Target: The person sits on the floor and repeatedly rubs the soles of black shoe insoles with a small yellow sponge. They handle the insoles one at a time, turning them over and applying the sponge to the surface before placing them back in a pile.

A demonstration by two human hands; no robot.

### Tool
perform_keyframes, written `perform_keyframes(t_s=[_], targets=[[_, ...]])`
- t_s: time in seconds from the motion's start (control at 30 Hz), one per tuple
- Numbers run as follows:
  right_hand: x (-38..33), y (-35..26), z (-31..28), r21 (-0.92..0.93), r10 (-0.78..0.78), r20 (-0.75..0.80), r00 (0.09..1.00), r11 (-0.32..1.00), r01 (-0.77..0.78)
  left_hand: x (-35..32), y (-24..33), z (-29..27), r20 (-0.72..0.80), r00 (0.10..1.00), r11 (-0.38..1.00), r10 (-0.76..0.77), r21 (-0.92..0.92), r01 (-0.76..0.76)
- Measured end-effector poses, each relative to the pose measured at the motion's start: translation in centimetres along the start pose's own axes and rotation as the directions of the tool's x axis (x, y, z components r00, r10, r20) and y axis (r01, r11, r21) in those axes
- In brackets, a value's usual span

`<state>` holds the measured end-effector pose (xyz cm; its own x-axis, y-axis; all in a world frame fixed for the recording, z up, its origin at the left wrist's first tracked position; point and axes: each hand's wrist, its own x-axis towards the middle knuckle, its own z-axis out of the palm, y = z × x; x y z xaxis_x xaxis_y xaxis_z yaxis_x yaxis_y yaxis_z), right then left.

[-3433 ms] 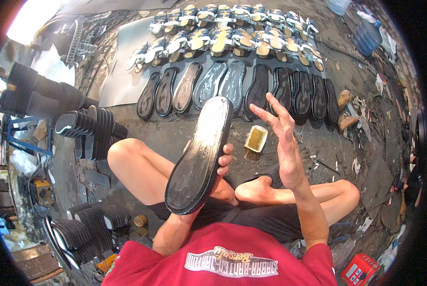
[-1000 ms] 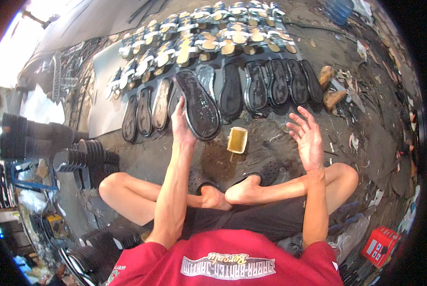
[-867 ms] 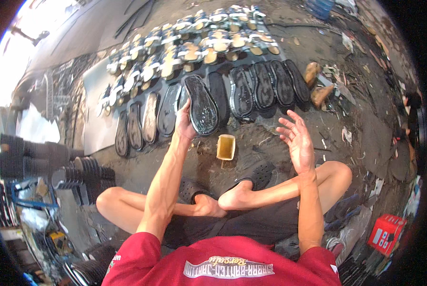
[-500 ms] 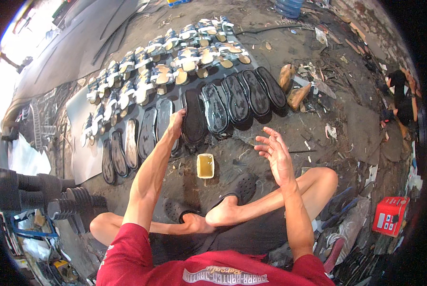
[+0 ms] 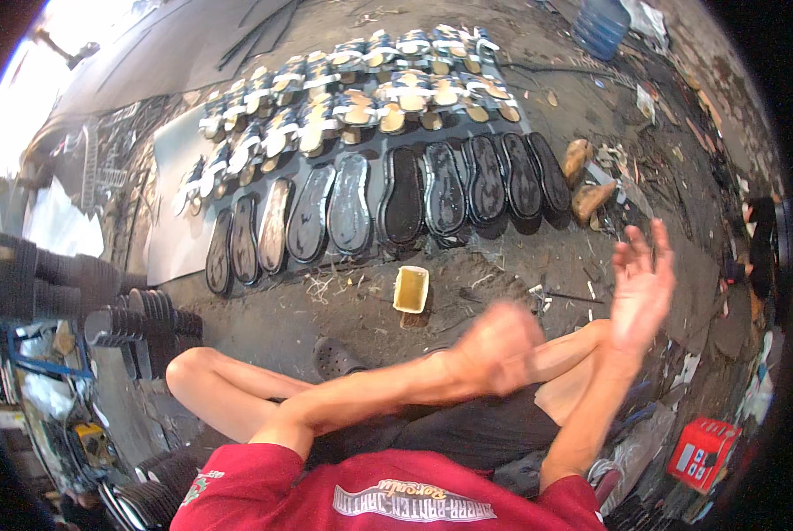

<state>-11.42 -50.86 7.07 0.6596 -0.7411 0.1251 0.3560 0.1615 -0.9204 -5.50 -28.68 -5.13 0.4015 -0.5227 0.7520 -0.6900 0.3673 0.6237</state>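
My left hand (image 5: 500,345) hangs over my right shin, smeared by motion, so its fingers do not read clearly. Raised near my right knee is my right hand (image 5: 642,288), fingers stretched and apart, with nothing in it. Ahead of both lies a row of black shoe soles (image 5: 403,199) on the ground, several with a wet shine. One sole (image 5: 277,226) left of the middle has a paler surface. Between the row and my legs sits a small white tub (image 5: 410,311) with yellowish liquid in it.
Behind the soles stand rows of strapped sandal uppers (image 5: 312,133). Two wooden shoe lasts (image 5: 593,202) lie right of the row. Stacks of dark soles (image 5: 117,327) are at my left, a red box (image 5: 704,453) at my right. A blue water jug (image 5: 601,28) stands far right.
My left hand has left the middle sole and swung right and back over my right shin. My right hand has moved right. The view has shifted, too.
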Motion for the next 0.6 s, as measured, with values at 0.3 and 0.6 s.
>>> perform_keyframes(t_s=[0.3,0.6], targets=[[1.2,-1.2,-1.3,-0.316,0.048,0.196,0.979,0.949,0.017,-4.7,4.7,7.0,0.429,0.854,0.937,0.294,-0.306,-0.169],[8.9,-13.4,-4.8,-0.222,-0.268,0.443,0.855,0.892,0.394,-4.9,9.4,-1.2,0.255,0.964,0.997,0.076,-0.005,-0.077]])
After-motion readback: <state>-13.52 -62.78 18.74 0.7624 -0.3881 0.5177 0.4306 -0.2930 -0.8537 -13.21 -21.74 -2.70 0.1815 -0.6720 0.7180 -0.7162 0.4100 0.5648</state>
